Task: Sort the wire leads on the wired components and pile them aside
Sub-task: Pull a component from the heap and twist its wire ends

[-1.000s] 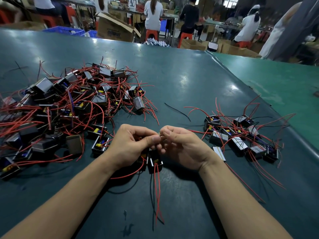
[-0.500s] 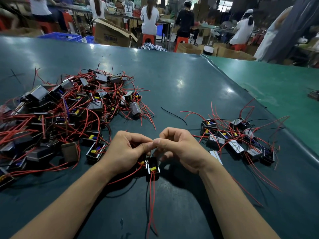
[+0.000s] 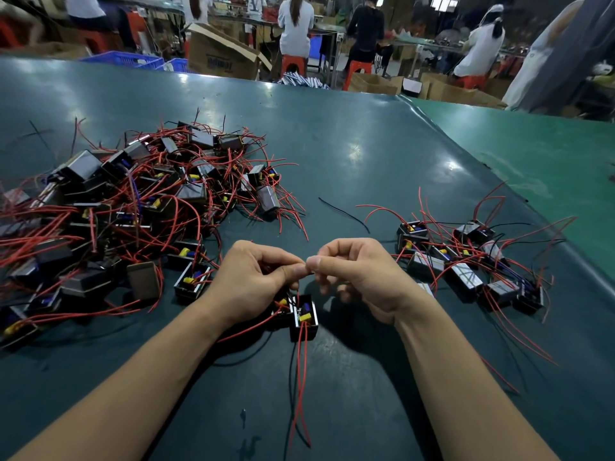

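Two small black box components point(image 3: 303, 319) with yellow parts and red leads lie on the green table right below my hands. My left hand point(image 3: 256, 284) pinches thin wire leads between thumb and forefinger above them. My right hand point(image 3: 359, 277) pinches the same lead ends from the other side, fingertips almost touching the left's. Red leads point(image 3: 299, 387) trail from the components toward me. A large tangled pile of wired components point(image 3: 126, 207) lies at the left. A smaller pile of components point(image 3: 466, 264) lies at the right.
A loose black wire point(image 3: 342, 212) lies on the table point(image 3: 349, 151) beyond my hands. A lighter green table point(image 3: 549, 154) adjoins at the right. Cardboard boxes point(image 3: 219, 58), red stools and seated people stand behind the far edge.
The view has tilted, so everything sits lower in frame. My hands stay together pinching the leads; my right hand's fingers have shifted slightly and the components under them have barely moved.
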Tool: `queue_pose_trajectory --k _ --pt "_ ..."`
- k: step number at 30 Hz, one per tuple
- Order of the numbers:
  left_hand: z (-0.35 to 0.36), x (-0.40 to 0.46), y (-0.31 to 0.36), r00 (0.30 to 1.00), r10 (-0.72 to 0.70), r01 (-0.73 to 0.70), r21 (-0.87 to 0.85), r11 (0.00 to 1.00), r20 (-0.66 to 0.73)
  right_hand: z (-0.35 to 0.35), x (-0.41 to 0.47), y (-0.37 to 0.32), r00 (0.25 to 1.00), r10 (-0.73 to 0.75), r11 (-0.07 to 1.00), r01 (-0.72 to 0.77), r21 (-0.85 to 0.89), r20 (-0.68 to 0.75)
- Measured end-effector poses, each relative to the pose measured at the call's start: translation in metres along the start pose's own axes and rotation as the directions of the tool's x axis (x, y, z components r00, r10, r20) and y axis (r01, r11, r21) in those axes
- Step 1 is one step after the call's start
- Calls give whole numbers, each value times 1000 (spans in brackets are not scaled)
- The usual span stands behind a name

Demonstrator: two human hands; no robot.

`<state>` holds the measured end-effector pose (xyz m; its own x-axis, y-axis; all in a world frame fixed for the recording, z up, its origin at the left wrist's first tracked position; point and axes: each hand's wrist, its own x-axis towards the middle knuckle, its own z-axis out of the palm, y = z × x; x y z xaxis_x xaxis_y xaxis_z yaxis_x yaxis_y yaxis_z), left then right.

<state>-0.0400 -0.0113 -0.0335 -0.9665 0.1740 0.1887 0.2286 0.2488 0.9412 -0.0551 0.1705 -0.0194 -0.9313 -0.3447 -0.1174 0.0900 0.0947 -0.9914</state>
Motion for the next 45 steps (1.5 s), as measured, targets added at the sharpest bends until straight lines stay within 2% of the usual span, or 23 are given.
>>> queue_pose_trajectory --k 2,6,8,11,14,18,24,28,33,36,39,45 --pt "0 0 0 1000 -1 1 -1 1000 10 0 0 -1 999 18 1000 -18 -4 27" --pt "0 0 2 1000 -3 3 -73 997 3 3 -2 -1 978 99 956 -145 255 184" --pt "2 0 3 1000 4 -4 -92 996 0 2 -2 0 967 108 933 -179 313 231" --pt "5 1 3 1000 -1 1 -110 994 -2 -2 -1 1 961 101 919 -189 345 259" --pt "2 0 -1 999 -48 45 -158 986 -17 -12 -1 -1 965 69 837 -195 512 253" --pt "0 0 -1 996 -72 62 -205 977 -46 -23 -1 1 994 29 935 -65 349 108" --pt "3 2 -1 998 -61 57 -117 992 -26 -12 -2 3 998 -48 998 46 52 51" --pt "4 3 1 998 -62 61 -95 994 -10 -10 -2 0 998 -53 996 51 76 26" --pt "2 3 1 998 -62 62 -70 996 14 -8 -3 0 998 -43 998 45 -32 56" --pt "2 2 1 998 -56 58 -76 995 37 -5 -3 0 986 48 995 -62 84 160" --pt "2 3 2 997 -71 75 -165 983 29 1 0 0 968 133 958 -181 224 215" --pt "2 2 0 998 -44 36 -197 980 -35 8 0 2 962 149 885 -233 403 230"
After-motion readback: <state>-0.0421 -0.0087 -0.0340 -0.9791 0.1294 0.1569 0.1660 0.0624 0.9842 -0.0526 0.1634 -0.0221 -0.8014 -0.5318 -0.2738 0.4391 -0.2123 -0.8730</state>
